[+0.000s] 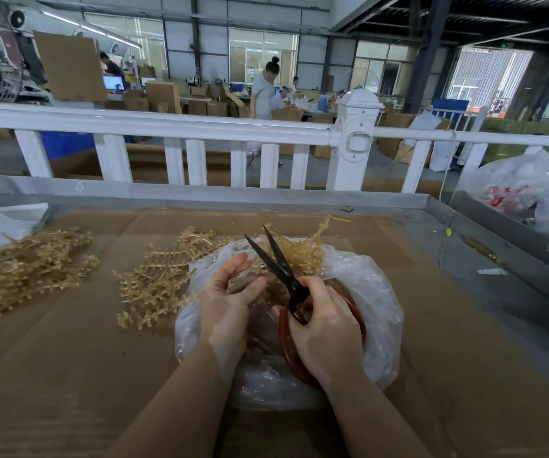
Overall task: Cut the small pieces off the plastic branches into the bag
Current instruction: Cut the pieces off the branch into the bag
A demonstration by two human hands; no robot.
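Note:
A clear plastic bag (375, 299) lies open on the cardboard-covered table, with tan plastic pieces inside. My right hand (326, 332) grips the red handles of black scissors (279, 262), blades parted and pointing away over the bag. My left hand (227, 299) sits over the bag's left side, thumb and fingers pinching a tan plastic branch (303, 252) that lies across the bag's far edge. More tan branches (157, 279) lie just left of the bag.
A bigger heap of tan branches (25, 269) lies at the table's left. A metal rim (220, 193) and a white railing (174, 127) border the far side. Plastic bags (524, 186) stand at the right. People work in the distance.

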